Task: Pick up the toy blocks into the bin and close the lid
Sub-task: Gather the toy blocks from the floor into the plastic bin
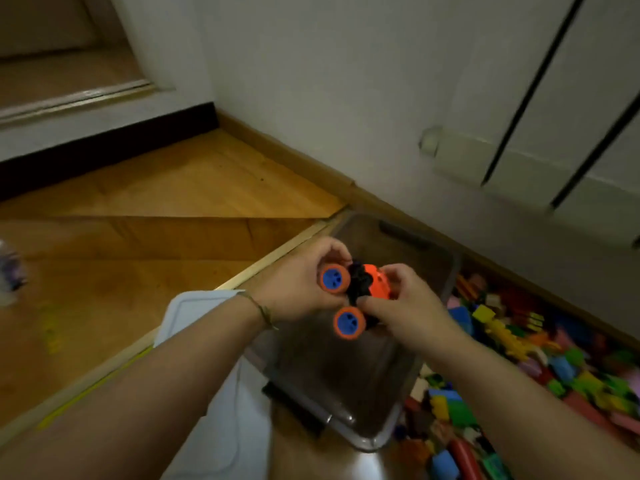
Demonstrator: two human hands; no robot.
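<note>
Both my hands hold an orange toy car (375, 284) with orange-and-blue wheels above the clear plastic bin (349, 386). My left hand (298, 289) grips its left side by a wheel. My right hand (408, 306) pinches its right side. The bin stands on the floor with no lid on it, and I see nothing inside it. Its pale blue lid (211, 403) lies flat to the left of the bin, partly under my left forearm. A heap of several coloured toy blocks (519, 368) covers the floor to the right of the bin.
A white wall with a wooden skirting board (311, 161) runs behind the bin and blocks. White cabinet doors (554, 116) stand at the upper right. A step (104, 143) rises at the upper left. A blurred object (10, 268) lies at the left edge on the wooden floor.
</note>
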